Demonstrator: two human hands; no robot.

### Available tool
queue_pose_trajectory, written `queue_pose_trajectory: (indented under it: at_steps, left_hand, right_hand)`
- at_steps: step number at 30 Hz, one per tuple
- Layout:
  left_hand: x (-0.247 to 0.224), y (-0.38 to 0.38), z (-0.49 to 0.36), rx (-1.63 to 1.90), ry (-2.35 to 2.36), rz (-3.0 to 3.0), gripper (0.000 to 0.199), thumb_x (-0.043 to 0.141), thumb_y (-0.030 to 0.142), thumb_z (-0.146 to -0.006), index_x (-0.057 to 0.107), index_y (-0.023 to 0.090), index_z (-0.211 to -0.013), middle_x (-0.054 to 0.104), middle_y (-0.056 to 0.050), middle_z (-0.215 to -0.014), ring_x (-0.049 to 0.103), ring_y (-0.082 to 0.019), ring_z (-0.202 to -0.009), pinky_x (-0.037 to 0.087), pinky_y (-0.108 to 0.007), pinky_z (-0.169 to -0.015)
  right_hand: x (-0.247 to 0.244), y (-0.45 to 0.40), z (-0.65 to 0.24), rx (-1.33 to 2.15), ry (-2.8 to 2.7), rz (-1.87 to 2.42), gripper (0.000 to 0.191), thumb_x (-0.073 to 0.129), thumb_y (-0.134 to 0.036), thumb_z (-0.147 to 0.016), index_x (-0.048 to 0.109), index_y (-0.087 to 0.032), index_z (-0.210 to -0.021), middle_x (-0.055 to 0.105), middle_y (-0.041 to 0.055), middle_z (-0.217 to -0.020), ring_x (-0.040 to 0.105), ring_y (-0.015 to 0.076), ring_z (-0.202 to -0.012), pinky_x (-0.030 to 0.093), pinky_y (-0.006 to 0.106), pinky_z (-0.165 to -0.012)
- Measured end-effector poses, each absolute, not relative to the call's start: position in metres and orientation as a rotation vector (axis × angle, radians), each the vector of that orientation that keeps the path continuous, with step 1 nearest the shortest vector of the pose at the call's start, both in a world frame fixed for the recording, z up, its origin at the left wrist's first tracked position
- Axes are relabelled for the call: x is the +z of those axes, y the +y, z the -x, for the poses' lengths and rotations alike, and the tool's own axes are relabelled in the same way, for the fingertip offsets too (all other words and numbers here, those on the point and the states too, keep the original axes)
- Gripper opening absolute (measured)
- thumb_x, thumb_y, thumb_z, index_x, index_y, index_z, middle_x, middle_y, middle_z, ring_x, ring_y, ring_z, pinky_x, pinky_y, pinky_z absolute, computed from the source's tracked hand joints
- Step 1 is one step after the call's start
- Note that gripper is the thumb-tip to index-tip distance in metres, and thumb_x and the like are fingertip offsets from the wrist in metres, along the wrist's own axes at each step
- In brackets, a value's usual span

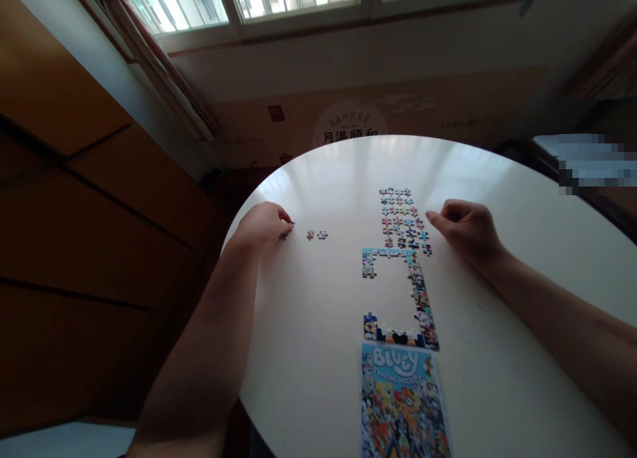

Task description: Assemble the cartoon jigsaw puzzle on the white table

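At the table's left edge, my left hand (263,224) pinches a small jigsaw puzzle piece (291,224) between thumb and fingertips. Just below those fingertips lies another puzzle piece (284,235). Two more loose pieces (317,235) sit a little to the right. My right hand (465,224) is a loose fist with the thumb pointing left, and no piece shows in it. It rests beside rows of loose puzzle pieces (398,212). Below these rows is a partly joined puzzle border (421,292), with a gap on its left side and a bare middle.
A colourful Bluey picture sheet (403,405) lies below the border, towards me. Everything stands on a round white table (313,312). Beyond it are a printed carton (298,123) and a window (298,0); wooden cabinet doors (74,232) are to the left.
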State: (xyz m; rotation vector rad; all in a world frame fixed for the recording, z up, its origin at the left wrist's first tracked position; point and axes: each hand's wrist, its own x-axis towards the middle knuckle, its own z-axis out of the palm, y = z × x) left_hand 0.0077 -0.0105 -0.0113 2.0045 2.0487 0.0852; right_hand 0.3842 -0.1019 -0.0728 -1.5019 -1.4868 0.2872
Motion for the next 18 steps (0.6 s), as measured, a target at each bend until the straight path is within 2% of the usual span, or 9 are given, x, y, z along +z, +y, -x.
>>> queue_pose_trajectory:
  at_steps: [13, 18]
  left_hand:
    - [-0.0167, -0.0052, -0.0011, 0.045, 1.949, -1.993, 0.02, 0.067, 0.024, -0.061, 0.074, 0.025, -0.079, 0.076, -0.003, -0.083, 0.069, -0.023, -0.081, 0.047, -0.027, -0.061]
    - [-0.014, -0.0089, -0.0058, 0.022, 1.926, -1.993, 0.02, 0.066, 0.024, -0.06, 0.073, 0.024, -0.079, 0.076, -0.003, -0.087, 0.069, -0.023, -0.082, 0.046, -0.027, -0.06]
  right_hand:
    - [-0.0695, -0.1035, -0.3799, 0.284, -1.516, 1.469, 0.048, 0.068, -0.043, -0.081, 0.035, -0.023, -0.052, 0.029, -0.0053, -0.052, 0.029, 0.0118, -0.051, 0.027, 0.029, -0.05]
    - [-0.0697, -0.104, -0.3803, 0.291, -1.519, 1.459, 0.048, 0.069, -0.041, -0.08, 0.036, -0.023, -0.051, 0.029, -0.0052, -0.052, 0.029, 0.012, -0.051, 0.027, 0.029, -0.051]
